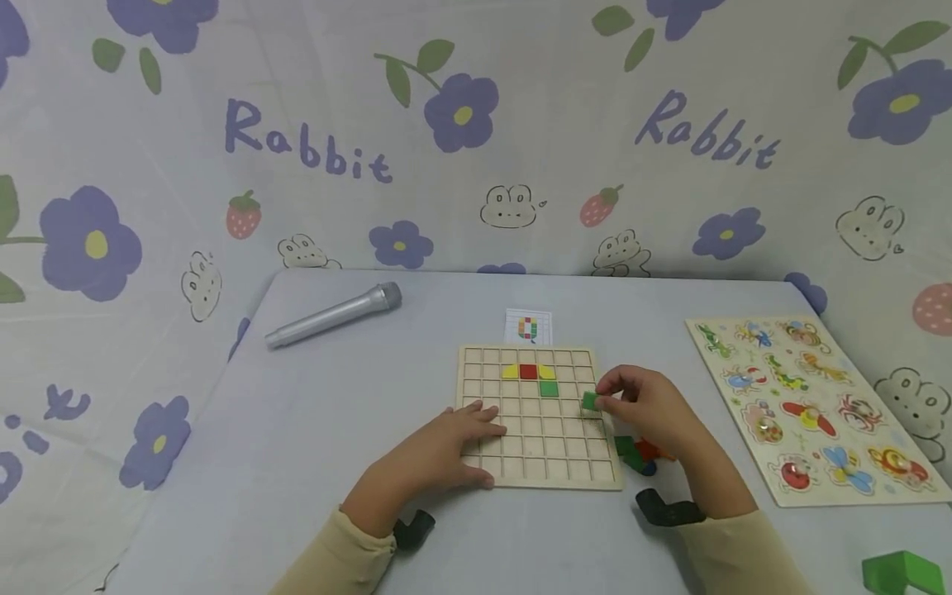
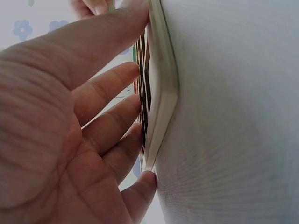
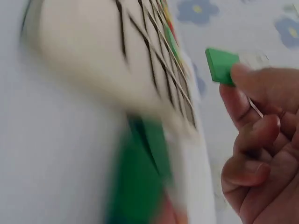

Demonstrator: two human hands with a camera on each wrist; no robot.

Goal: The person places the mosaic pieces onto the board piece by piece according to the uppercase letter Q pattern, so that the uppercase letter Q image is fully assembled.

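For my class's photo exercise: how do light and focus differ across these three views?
Head view: soft, even light, grid board clearly readable; left wrist view: dimmer, faint ripple lines on the tabletop; right wrist view: nearest green pieces and the board's near edge blurred, green tile in the fingers sharper.

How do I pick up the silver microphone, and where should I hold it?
I'd grip the microphone by the middle of its long, slim handle, coming from above with the left hand, the nearer one. It lies lengthwise on the table, wider head to the right.
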